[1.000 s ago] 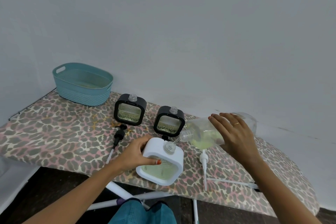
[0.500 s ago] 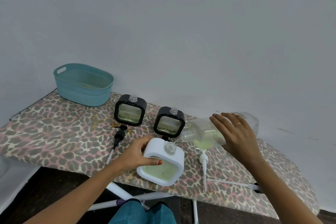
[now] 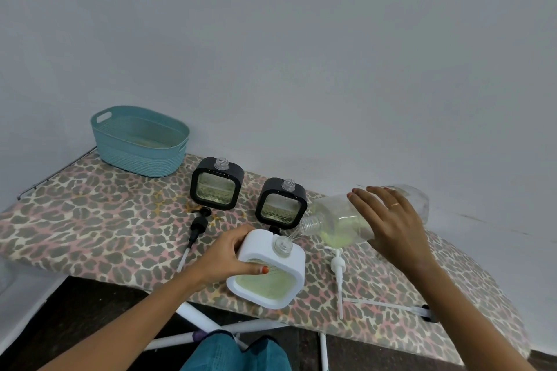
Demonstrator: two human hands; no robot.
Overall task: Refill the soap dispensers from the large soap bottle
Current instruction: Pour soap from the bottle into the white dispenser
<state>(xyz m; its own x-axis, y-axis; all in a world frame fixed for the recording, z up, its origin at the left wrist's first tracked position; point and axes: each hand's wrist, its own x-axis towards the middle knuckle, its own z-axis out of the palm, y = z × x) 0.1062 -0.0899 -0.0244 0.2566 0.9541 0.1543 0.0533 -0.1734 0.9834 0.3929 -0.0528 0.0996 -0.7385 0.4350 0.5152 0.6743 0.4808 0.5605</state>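
Pouring bottle (image 3: 340,218) into white dispenser (image 3: 294,259), looks nearly full. Left hand (image 3: 223,256) fingers (image 3: 256,270) grip dispenser, right hand (image 3: 391,229) fingers (image 3: 363,205) curl over bottle. Black dispensers (image 3: 216,187) (image 3: 281,205) part-filled; pumps (image 3: 337,265) off.

Your large soap bottle (image 3: 334,217) is clear plastic, uncapped and tipped nearly flat in your right hand (image 3: 388,223). Pale yellow-green soap is pooled in its low side, and its threaded mouth sits just above the open neck of the white dispenser (image 3: 268,280). That one's square, leaning back in your left hand (image 3: 229,256), and its window is green most of the way across. Behind it, the left black dispenser (image 3: 217,184) and the right black dispenser (image 3: 281,202) stand upright side by side, necks open, both partly filled.
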